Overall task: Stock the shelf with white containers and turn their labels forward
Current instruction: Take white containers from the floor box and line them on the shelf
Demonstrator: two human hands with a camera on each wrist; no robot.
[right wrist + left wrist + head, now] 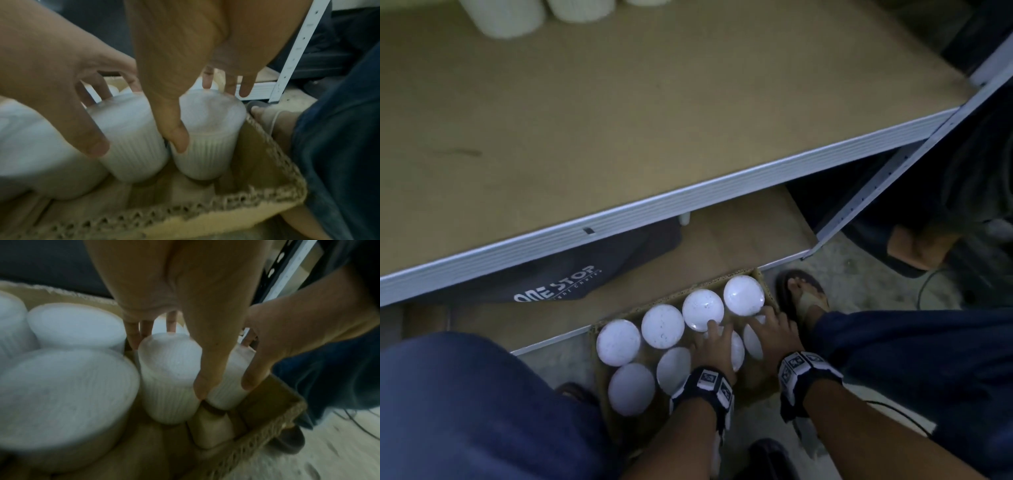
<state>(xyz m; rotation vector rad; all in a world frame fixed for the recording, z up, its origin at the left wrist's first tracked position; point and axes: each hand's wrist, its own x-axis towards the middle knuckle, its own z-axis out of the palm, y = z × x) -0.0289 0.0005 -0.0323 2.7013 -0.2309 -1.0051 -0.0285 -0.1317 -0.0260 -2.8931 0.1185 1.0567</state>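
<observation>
Dim light, speckled concrete floor (859,274), dark bag (571,274) on a lower board.

My fingers (202,386) squeeze into narrow gaps between packed ribbed white plastic containers (662,326); the corrugated cardboard box wall (265,146) blocks at 3 o'clock. Toward 12 o'clock, the brown board shelf (619,120) lies open, three white containers (506,17) crowding its far edge.

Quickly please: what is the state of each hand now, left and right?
Left hand: thumb and fingers curled round a white container in the cardboard box.
Right hand: gripping the neighbouring white container the same way.
</observation>
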